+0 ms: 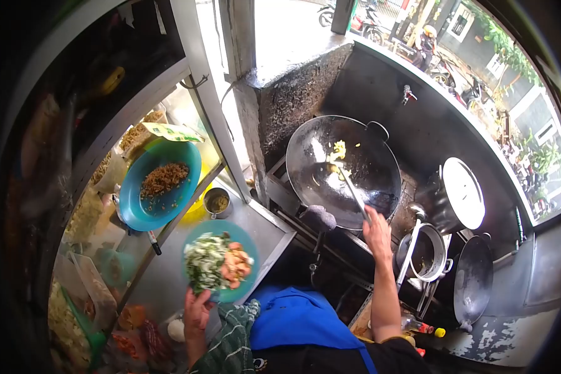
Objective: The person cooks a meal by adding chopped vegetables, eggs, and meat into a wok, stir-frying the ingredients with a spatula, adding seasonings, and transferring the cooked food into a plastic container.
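Note:
My right hand (pixel 378 235) is wrapped around the handle of a metal spatula (pixel 354 192). Its far end rests in a large black wok (pixel 379 168), among yellow bits of what looks like scrambled egg (pixel 338 150). At lower left, my left hand (pixel 197 311) grips the near rim of a teal plate (pixel 246 235); some fingers are hidden by the rim. Chopped green and white vegetables (pixel 207 258) fill the plate's left side, and orange-brown meat-like pieces (pixel 235 265) lie on its right. A folded cloth (pixel 316 216) covers the wok's near handle.
A blue bowl (pixel 129 206) with brown crumbly food and a metal cup (pixel 217 203) stand left, near the glass case frame (pixel 209 106). Right of the wok are a lidded pot (pixel 436 199), a smaller pot with ladle (pixel 441 249) and a second wok (pixel 474 283). A bottle (pixel 417 325) lies below.

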The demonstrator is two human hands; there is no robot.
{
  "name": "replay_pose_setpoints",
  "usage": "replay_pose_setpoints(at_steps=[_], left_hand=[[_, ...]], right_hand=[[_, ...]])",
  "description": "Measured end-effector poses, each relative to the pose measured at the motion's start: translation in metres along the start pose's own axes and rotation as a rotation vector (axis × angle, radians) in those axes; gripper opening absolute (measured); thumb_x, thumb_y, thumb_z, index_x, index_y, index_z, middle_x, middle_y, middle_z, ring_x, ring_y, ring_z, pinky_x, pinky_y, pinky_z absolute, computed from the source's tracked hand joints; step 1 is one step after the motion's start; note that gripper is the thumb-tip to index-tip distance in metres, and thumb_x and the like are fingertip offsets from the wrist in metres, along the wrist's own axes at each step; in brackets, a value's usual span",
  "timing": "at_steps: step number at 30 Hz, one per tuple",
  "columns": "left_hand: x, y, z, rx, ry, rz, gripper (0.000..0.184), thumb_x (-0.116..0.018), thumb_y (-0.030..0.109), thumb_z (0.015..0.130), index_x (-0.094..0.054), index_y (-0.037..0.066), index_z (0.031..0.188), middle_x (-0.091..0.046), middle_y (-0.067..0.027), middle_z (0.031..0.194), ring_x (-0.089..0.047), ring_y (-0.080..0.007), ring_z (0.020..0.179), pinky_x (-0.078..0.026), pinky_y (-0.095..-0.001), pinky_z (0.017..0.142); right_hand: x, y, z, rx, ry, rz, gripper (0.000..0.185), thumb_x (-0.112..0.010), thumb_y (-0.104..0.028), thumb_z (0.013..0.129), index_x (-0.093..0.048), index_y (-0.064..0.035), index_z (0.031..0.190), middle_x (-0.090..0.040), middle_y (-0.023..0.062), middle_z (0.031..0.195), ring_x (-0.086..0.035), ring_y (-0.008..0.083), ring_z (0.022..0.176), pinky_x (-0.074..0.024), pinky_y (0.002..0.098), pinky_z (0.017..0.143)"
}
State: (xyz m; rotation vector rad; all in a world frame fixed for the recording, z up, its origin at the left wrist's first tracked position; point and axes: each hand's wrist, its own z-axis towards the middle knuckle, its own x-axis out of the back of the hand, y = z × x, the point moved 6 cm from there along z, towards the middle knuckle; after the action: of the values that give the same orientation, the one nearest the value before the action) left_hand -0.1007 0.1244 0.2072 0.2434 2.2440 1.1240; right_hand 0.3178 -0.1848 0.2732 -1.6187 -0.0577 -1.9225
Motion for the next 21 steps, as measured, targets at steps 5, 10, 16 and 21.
replay_pose_setpoints(at_steps=[5, 10, 16, 21], left_hand=[[-0.103, -0.008, 0.018, 0.094, -0.215, 0.038, 0.058, -0.058, 0.002, 0.082, -0.034, 0.010, 0.134, -0.054, -0.0084, 0.116, -0.060, -0.0195, 0.098, -0.055, -0.0324, 0.076], [-0.191, -0.019, 0.077, 0.103, -0.358, 0.114, 0.052, -0.059, 0.006, 0.084, -0.037, 0.015, 0.129, -0.057, -0.0062, 0.111, -0.063, -0.0177, 0.090, -0.058, -0.0309, 0.064], [-0.280, -0.017, 0.133, -0.031, -0.392, 0.079, 0.047, -0.055, 0.002, 0.085, -0.038, 0.015, 0.127, -0.058, -0.0032, 0.104, -0.061, -0.0124, 0.077, -0.054, -0.0231, 0.057], [-0.316, -0.024, 0.158, -0.100, -0.374, 0.083, 0.042, -0.054, 0.001, 0.085, -0.041, 0.015, 0.122, -0.058, -0.0028, 0.104, -0.061, -0.0131, 0.076, -0.055, -0.0247, 0.058]], right_hand=[[-0.007, 0.015, -0.086, -0.420, -0.216, 0.414, 0.056, -0.056, -0.012, 0.077, -0.046, -0.0116, 0.132, -0.060, 0.0218, 0.111, -0.060, 0.0344, 0.099, -0.0458, 0.0376, 0.086], [0.029, 0.014, -0.122, -0.265, 0.114, 0.540, 0.042, -0.058, -0.017, 0.086, -0.052, -0.0063, 0.127, -0.058, 0.0198, 0.119, -0.058, 0.0297, 0.107, -0.0439, 0.0364, 0.088], [0.094, -0.007, -0.122, -0.186, 0.110, 0.498, 0.038, -0.061, -0.014, 0.084, -0.057, -0.0088, 0.121, -0.063, 0.0147, 0.099, -0.061, 0.0263, 0.092, -0.0468, 0.0347, 0.081], [0.097, -0.027, -0.115, 0.118, 0.102, 0.318, 0.042, -0.065, -0.008, 0.079, -0.058, -0.0165, 0.120, -0.062, 0.0103, 0.088, -0.060, 0.0277, 0.076, -0.0473, 0.0364, 0.069]])
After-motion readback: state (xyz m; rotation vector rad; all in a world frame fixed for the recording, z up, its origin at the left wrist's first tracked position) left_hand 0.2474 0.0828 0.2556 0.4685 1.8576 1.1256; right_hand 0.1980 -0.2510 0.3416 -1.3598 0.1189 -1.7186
